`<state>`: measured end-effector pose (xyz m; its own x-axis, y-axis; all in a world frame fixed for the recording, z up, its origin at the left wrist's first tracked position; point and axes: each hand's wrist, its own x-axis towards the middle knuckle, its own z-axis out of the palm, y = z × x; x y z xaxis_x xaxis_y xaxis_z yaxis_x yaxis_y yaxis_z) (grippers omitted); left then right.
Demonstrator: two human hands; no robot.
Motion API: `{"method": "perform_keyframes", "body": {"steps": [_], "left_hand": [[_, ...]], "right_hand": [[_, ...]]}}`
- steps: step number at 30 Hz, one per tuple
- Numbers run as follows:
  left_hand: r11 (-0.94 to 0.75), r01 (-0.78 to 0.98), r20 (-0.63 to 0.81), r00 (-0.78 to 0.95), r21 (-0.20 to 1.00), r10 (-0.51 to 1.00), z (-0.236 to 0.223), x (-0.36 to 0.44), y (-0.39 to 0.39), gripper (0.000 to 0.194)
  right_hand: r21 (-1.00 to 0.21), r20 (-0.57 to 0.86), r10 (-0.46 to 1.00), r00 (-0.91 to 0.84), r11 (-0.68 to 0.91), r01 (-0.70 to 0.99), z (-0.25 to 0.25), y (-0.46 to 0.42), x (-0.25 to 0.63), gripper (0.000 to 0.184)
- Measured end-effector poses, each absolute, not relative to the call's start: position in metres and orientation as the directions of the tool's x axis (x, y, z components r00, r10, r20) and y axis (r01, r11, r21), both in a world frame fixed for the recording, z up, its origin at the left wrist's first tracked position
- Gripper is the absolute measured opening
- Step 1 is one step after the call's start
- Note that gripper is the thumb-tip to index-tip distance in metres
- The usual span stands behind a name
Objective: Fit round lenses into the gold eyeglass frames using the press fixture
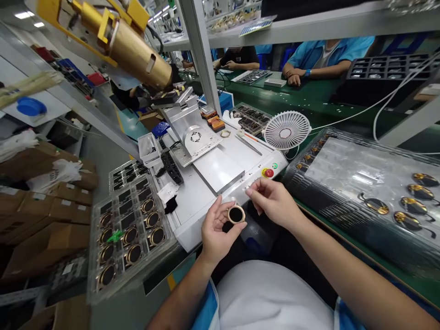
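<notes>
My left hand (220, 227) grips a round watch case (236, 214) with a black face and a gold rim, tilted toward me. To its right, my right hand (273, 201) is closed in a pinch, thumb against forefinger. Whatever sits between those fingertips, if anything, is too small to make out. Both hands are at the front edge of a white machine (220, 167). A red stop button (268, 173) and a green-lit button (274, 166) show just beyond my right hand.
At left lies a clear tray (118, 259) of similar watch cases. A metal fixture (195, 137), tweezers (249, 144) and a white fan (287, 130) stand ahead. Stacked trays (343, 201) holding round parts with flex cables lie right. A gold cylinder (140, 52) hangs upper left; people sit opposite.
</notes>
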<state>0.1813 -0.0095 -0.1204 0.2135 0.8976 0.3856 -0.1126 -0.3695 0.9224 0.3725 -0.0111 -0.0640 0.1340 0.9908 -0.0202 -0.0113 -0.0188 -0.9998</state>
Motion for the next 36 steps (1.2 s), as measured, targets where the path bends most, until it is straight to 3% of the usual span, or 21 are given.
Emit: {"method": "perform_keyframes", "body": {"steps": [6,22,24,27,29,31,33,36], "left_hand": [[-0.444,-0.027,0.435,0.263,0.895,0.861,-0.12,0.188,-0.013,0.085],[-0.484,0.059,0.461,0.222,0.873,0.859,-0.116,0.189,-0.015,0.071],[-0.504,0.049,0.483,0.216,0.862,0.848,-0.118,0.191,-0.015,0.071],[-0.525,0.018,0.503,0.26,0.851,0.824,-0.122,0.194,-0.016,0.075],[-0.526,0.005,0.497,0.32,0.85,0.806,-0.124,0.195,-0.016,0.079],[-0.524,0.01,0.486,0.358,0.852,0.797,-0.128,0.193,-0.014,0.079],[-0.519,0.027,0.473,0.372,0.855,0.799,-0.132,0.188,-0.009,0.073],[-0.506,0.051,0.449,0.39,0.861,0.804,-0.136,0.181,-0.001,0.056]], "right_hand": [[-0.997,0.022,0.995,0.097,0.014,0.079,-0.072,-0.043,0.355,0.029],[-0.92,0.183,0.972,0.149,0.116,0.374,-0.075,-0.042,0.352,0.019],[-0.955,0.067,0.984,0.163,0.015,0.297,-0.076,-0.04,0.352,0.021],[-0.985,-0.174,0.985,0.012,-0.174,-0.015,-0.078,-0.042,0.358,0.041],[-0.973,-0.2,0.98,-0.005,-0.199,-0.117,-0.076,-0.048,0.373,0.051],[-0.989,-0.145,0.975,0.167,-0.136,-0.066,-0.068,-0.065,0.403,0.055],[-0.987,-0.059,0.89,0.452,-0.12,0.108,-0.055,-0.097,0.447,0.055],[-0.822,0.129,0.531,0.838,-0.416,0.39,-0.034,-0.166,0.52,0.049]]}}
